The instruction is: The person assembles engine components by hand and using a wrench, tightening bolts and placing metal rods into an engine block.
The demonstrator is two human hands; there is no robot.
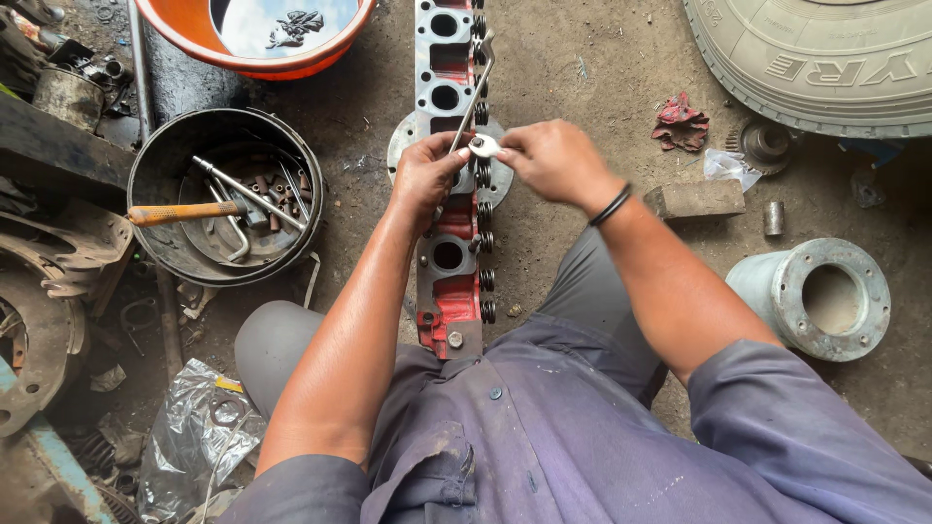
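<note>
2 hands (490, 165) on 1 spanner (473, 107) over 1 red manifold (449, 223).

A crumpled clear plastic bag (199, 437) with a small yellow patch is seen on the dirt floor at the lower left, beside the person's knee. A smaller scrap of clear plastic wrapping (730, 167) lies near the tyre (825, 58), whose sidewall carries raised lettering.

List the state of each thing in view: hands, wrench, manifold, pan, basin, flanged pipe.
Left hand: gripping the manifold by the wrench.
Right hand: fingers pinching the wrench head.
Wrench: held tilted over the manifold.
Manifold: flat on the ground, bolts along one edge.
Pan: holds tools.
Orange basin: holds liquid.
Flanged pipe: open end up.
</note>
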